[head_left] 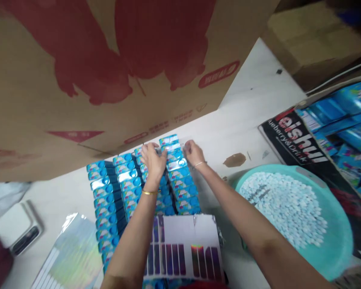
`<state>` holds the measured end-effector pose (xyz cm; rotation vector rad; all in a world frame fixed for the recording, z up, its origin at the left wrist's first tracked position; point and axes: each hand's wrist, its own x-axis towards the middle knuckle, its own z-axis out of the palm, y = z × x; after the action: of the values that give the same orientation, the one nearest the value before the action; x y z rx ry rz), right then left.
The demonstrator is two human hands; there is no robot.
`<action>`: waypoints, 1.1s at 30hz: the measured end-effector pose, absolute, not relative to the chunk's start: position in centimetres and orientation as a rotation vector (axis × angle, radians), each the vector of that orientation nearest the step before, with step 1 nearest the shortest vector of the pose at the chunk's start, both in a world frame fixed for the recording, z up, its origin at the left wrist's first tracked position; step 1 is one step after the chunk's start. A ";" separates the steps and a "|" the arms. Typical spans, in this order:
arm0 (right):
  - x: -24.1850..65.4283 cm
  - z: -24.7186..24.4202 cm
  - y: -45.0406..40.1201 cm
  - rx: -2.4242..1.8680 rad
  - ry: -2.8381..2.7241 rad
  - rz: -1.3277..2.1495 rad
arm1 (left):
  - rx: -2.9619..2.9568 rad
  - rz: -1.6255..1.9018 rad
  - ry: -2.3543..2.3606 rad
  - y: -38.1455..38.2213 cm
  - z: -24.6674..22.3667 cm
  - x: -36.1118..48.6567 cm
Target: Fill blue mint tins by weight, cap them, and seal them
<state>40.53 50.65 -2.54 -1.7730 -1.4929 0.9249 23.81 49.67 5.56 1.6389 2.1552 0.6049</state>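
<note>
Several rows of small blue flat boxes (pixel 110 198) lie packed side by side on a white table (pixel 246 116). My left hand (pixel 153 158) rests on the far end of the middle rows, fingers curled over the boxes. My right hand (pixel 193 153) touches the far end of the rightmost row (pixel 180 176), fingers bent at a box's edge. Both wrists wear thin gold bangles. A sheet with dark purple sticker strips (pixel 183 249) lies under my forearms, partly hidden by them.
A large brown carton with red print (pixel 87 72) stands along the table's far side. A teal basin of small white tablets (pixel 291 208) sits at right, next to a box of blue packs (pixel 345 116). A holographic sheet (pixel 75 253) lies at left.
</note>
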 end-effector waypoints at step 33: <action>34.0 6.0 31.5 -1.402 -2.487 0.803 | 2.475 0.033 1.376 28.9 8.8 16.2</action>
<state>33.96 31.48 5.97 -1.4015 -2.4873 0.8029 16.16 28.91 8.80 2.4748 1.3762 0.0329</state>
